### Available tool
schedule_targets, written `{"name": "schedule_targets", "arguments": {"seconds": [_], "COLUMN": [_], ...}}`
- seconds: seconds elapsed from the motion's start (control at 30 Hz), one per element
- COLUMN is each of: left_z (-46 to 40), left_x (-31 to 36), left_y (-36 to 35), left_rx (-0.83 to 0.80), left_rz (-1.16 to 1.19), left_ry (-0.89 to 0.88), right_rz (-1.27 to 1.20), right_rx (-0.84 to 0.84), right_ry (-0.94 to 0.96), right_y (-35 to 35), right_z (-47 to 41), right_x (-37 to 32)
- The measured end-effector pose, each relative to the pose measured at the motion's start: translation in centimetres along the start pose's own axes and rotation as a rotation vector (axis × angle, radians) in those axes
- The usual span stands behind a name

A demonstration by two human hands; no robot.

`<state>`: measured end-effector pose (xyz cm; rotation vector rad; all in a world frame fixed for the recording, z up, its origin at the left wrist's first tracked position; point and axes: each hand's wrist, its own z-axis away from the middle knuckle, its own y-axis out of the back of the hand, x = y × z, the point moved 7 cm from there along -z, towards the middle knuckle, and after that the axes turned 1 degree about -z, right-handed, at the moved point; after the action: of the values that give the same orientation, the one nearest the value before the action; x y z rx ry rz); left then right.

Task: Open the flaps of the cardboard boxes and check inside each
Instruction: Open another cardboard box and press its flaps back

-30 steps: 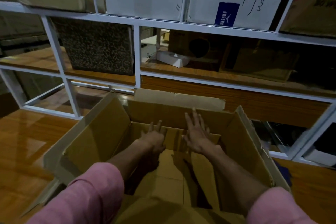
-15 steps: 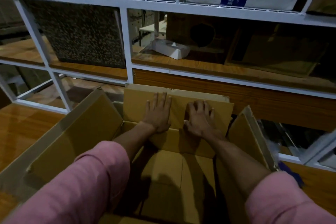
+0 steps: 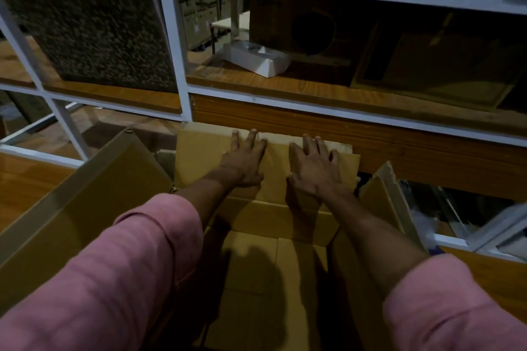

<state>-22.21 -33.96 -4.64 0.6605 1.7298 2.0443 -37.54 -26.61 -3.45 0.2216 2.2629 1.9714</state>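
Both your hands lie flat and spread, gripping nothing: your left hand [image 3: 245,161] and right hand [image 3: 315,167] press palms-down side by side on the far flap [image 3: 199,157] of the box [image 3: 94,208], which sits right in front of you against the rack [image 3: 174,45]. As far as I can judge, this box is nearly done, since its left flap [image 3: 85,202] and right flap [image 3: 383,194] stand open and the bottom [image 3: 299,265] shows bare cardboard. What remains is pushing the far flap fully back, then the other boxes on the rack, whose number you cannot tell from here.
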Motion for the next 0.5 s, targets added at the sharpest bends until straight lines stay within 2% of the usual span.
{"name": "schedule_targets", "arguments": {"seconds": [0.23,0.5], "left_z": [0.3,3.1], "left_x": [0.4,-0.4], "left_y": [-3.1,-4.9], "left_rx": [-0.103,0.104], "left_rz": [-0.074,-0.156], "left_ry": [0.024,-0.101], "right_rz": [0.011,0.003], "right_rx": [-0.108,-0.033], "right_ry": [-0.009,-0.032], "right_y": [-2.9,-2.6], "right_z": [1.0,3.2], "right_x": [-0.4,-1.3]}}
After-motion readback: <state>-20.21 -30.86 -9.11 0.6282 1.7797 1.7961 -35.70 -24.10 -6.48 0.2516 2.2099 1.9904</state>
